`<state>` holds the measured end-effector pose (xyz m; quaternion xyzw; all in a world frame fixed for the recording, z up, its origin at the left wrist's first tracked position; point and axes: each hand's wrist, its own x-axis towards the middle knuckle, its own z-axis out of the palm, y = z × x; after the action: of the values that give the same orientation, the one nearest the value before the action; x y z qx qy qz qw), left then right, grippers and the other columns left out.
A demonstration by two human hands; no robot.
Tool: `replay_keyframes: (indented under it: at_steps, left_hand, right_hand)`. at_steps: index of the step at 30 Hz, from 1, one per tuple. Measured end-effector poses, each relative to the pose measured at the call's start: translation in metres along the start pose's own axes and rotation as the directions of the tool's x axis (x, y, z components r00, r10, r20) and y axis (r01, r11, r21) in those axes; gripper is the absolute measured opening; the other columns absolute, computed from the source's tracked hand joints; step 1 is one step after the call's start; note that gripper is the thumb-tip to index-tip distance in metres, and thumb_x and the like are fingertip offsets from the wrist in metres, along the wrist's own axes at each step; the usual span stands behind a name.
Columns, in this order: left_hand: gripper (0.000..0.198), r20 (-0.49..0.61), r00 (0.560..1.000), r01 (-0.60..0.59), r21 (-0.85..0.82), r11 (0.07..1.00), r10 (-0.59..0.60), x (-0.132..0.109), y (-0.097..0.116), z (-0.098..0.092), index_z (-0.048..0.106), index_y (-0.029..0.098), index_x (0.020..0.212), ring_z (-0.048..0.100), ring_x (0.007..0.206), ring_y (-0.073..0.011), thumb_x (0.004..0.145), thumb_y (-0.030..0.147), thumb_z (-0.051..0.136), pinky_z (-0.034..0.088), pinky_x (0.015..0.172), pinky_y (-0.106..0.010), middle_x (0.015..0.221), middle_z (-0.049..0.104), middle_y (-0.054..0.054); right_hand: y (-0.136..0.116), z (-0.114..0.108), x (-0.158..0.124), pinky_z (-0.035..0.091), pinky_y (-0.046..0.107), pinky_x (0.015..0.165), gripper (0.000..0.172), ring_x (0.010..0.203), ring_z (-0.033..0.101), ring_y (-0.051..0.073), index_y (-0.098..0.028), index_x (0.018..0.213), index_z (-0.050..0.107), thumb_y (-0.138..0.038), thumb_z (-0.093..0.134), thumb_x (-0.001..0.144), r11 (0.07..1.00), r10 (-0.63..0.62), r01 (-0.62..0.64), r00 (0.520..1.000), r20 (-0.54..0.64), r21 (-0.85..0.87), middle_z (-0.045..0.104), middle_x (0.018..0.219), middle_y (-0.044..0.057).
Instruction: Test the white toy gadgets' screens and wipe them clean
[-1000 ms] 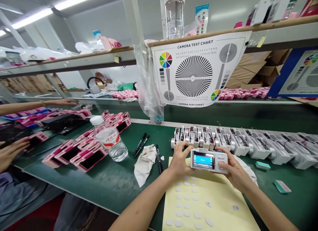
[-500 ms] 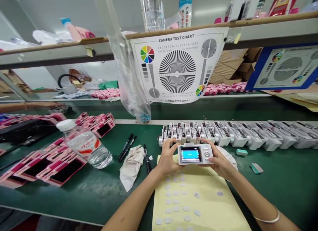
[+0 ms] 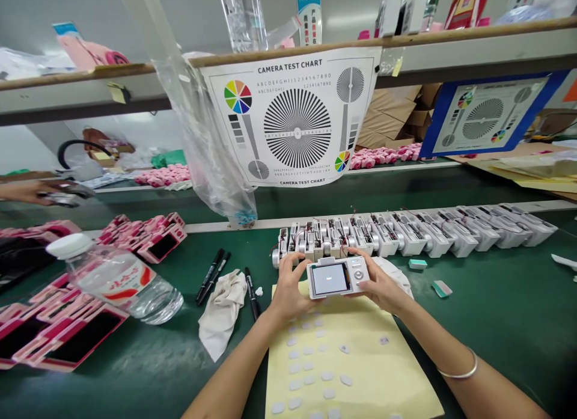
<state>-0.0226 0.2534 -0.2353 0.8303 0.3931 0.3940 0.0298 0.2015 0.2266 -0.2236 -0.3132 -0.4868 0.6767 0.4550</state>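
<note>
Gripping a digital camera with both hands over a green tabletop [image 3: 496, 311]. Far left, a co-worker's hand [image 3: 22, 192] reaches in from the edge, holding a small silver object [image 3: 63, 198], too blurred to tell what it is. Below it, pink-framed camera housings [image 3: 142, 238] lie in heaps, more at lower left [image 3: 67, 338]. Big clear water bottle [image 3: 121, 281] lies on its side, white cap pointing left, just beside the lower heap. Next, two black markers [image 3: 211, 276] lie side by side, then a crumpled white cloth [image 3: 220, 314], with a third marker [image 3: 250, 293] between the cloth and the left hand [image 3: 291, 285]. Left grip wraps the camera's left end, fingers pressed on top, and the right hand [image 3: 383, 290] holds the other end, thumb near the buttons. Digital camera [image 3: 338, 277] is held level, screen lit pale and facing the wearer, above the top edge of a yellow sheet [image 3: 383, 383] dotted with small grey-white pads [image 3: 308, 366]. Behind the hands, a long row of open camera bodies [image 3: 406, 235] runs right. Right of the hands, two small teal-and-white pieces [image 3: 418, 264] [image 3: 442, 288] lie on the tabletop. Camera test chart [image 3: 297, 115] hangs from the shelf edge [image 3: 496, 43] above.
</note>
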Motion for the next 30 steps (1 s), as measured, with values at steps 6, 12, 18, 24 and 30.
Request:
replay_keyframes:
  at_steps: [6, 12, 18, 24, 30]
  left_hand:
    - [0.054, -0.013, 1.0, -0.016, 0.016, 1.0, 0.016, 0.0002, 0.0001, 0.0006, 0.05, 0.017, 0.101, 0.043, 0.105, -0.0303, 0.057, 0.04, 0.07, 0.039, 0.09, -0.048, 0.111, 0.042, -0.012]
    - [0.053, -0.023, 0.999, -0.033, 0.022, 0.999, 0.034, -0.0001, -0.0008, 0.0015, 0.05, 0.016, 0.101, 0.042, 0.105, -0.0306, 0.057, 0.038, 0.07, 0.039, 0.089, -0.048, 0.111, 0.042, -0.013]
    - [0.055, -0.021, 0.999, -0.032, 0.03, 0.999, 0.032, -0.001, -0.0018, 0.0017, 0.049, 0.016, 0.103, 0.042, 0.105, -0.03, 0.056, 0.035, 0.071, 0.038, 0.09, -0.047, 0.111, 0.042, -0.013]
    - [0.053, -0.021, 0.999, -0.028, 0.036, 0.999, 0.029, -0.0003, -0.0019, 0.001, 0.05, 0.015, 0.103, 0.042, 0.105, -0.0293, 0.058, 0.036, 0.069, 0.038, 0.09, -0.046, 0.11, 0.043, -0.013]
    - [0.053, -0.031, 0.998, -0.05, 0.044, 0.998, 0.051, -0.0005, -0.0019, 0.001, 0.05, 0.014, 0.103, 0.042, 0.104, -0.0298, 0.059, 0.037, 0.069, 0.038, 0.09, -0.047, 0.11, 0.043, -0.014]
  right_hand:
    - [-0.0009, 0.0015, -0.0002, 0.054, 0.036, 0.072, 0.073, 0.097, 0.058, 0.022, -0.03, 0.126, 0.029, -0.01, 0.052, 0.06, 1.0, -0.004, 0.004, 1.0, -0.002, 0.0, 0.053, 0.11, 0.004]
    - [-0.0017, 0.0016, -0.0009, 0.054, 0.036, 0.072, 0.073, 0.098, 0.057, 0.022, -0.031, 0.127, 0.029, -0.009, 0.051, 0.06, 1.0, 0.001, -0.001, 1.0, -0.011, -0.01, 0.053, 0.111, 0.004]
    - [0.0021, 0.0007, 0.0002, 0.056, 0.035, 0.07, 0.068, 0.097, 0.057, 0.021, -0.031, 0.123, 0.032, -0.009, 0.05, 0.061, 0.999, -0.018, 0.018, 1.0, -0.02, -0.047, 0.049, 0.113, 0.004]
    - [0.0064, -0.0005, 0.0011, 0.056, 0.038, 0.072, 0.062, 0.102, 0.055, 0.022, -0.03, 0.121, 0.033, -0.008, 0.049, 0.065, 0.994, -0.064, 0.062, 0.998, -0.024, -0.087, 0.045, 0.117, 0.005]
    - [0.0047, -0.0004, 0.001, 0.056, 0.036, 0.07, 0.067, 0.1, 0.057, 0.022, -0.03, 0.123, 0.032, -0.007, 0.05, 0.063, 0.996, -0.041, 0.041, 0.999, -0.008, -0.075, 0.048, 0.117, 0.006]
